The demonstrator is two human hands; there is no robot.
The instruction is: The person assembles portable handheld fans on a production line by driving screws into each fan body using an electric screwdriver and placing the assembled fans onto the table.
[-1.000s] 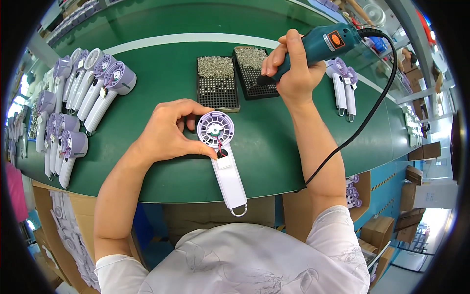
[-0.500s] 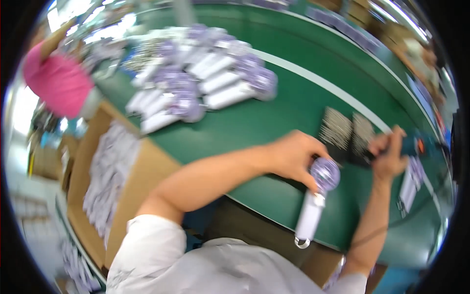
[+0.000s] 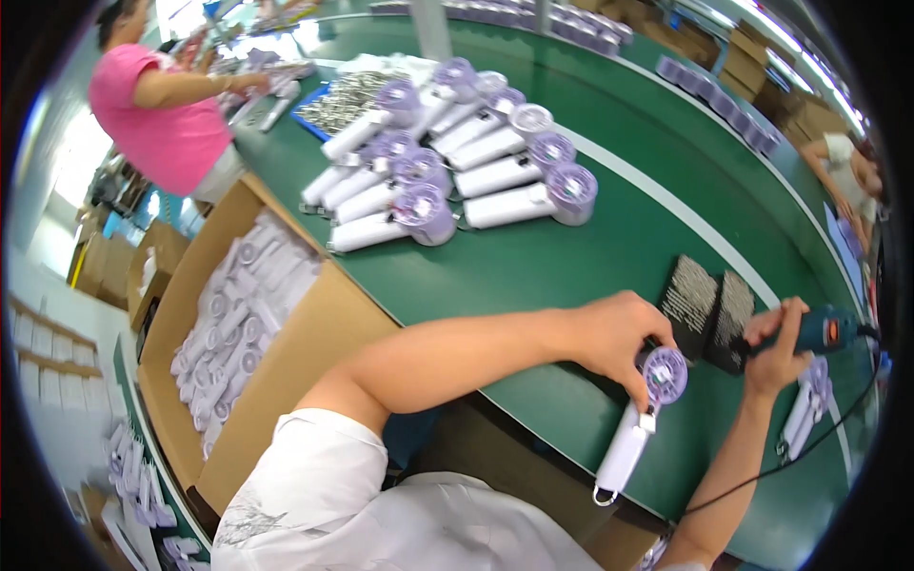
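One handheld fan (image 3: pixel 632 440) to manage: pinched in the left hand (image 3: pixel 619 333), thumb at the neck, fingers at the far rim of the round purple head. Held at the near edge of the tabletop (image 3: pixel 571 262), open face up, with white handle slanting back toward the body and loop end out past the edge. Impossible to tell resting from hovering. Just beyond, a pair of dark trays (image 3: pixel 687 333) side by side, partly filled with small metal pieces (image 3: pixel 689 293), likely screws. Over there too, gripping a teal power tool (image 3: pixel 826 330) in the right hand (image 3: pixel 779 354), nose mostly hidden, close to the trays and away from the fan. Probably at the step of picking up a piece while steadying the fan; hard to confirm anything on the tip. Called for next, by that reading: a firm left grip, then a square approach to the fan head. Farther out, rows of other fans (image 3: pixel 495 178) to the left, a cardboard box (image 3: pixel 324 324) of pale parts (image 3: pixel 233 333) below, and a person in pink (image 3: pixel 157 105) beyond.
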